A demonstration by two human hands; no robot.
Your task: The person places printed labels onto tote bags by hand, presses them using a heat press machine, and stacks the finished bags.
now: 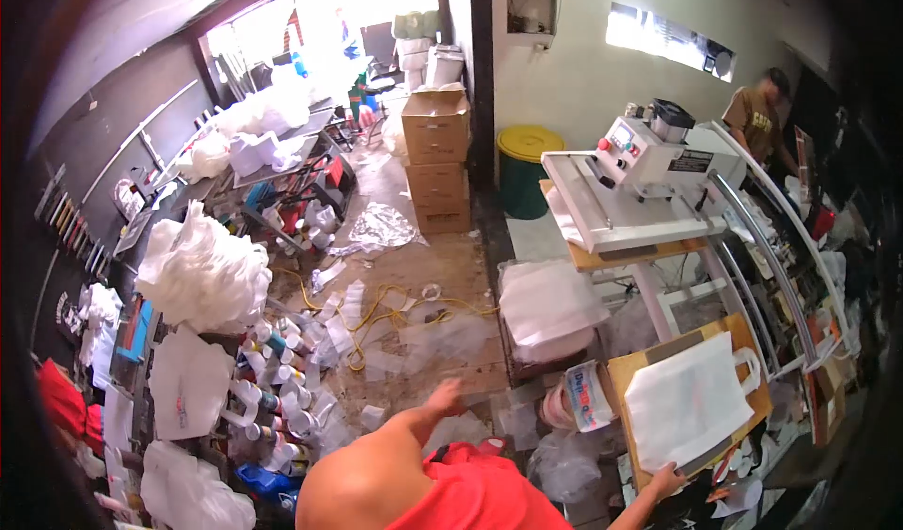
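A white tote bag (pixel 691 398) lies flat on the wooden-edged lower platen (pixel 621 376) of a heat press at the right. Its handle loop (pixel 751 370) points to the right, and a faint print shows on it. My right hand (pixel 668 481) pinches the bag's near edge, thumb on top. My left hand (pixel 446 397) is held out over the floor in front of my red shirt, away from the bag. Its fingers are smeared, and nothing can be made out in them.
The heat press head (pixel 630 191) stands behind the platen. A stack of white bags (pixel 550 304) and a labelled bucket (pixel 576 398) sit beside it. Yellow cord (pixel 386 309) and plastic scraps litter the floor. Bottles (pixel 282 370) crowd the left. Another person (pixel 758 121) stands far right.
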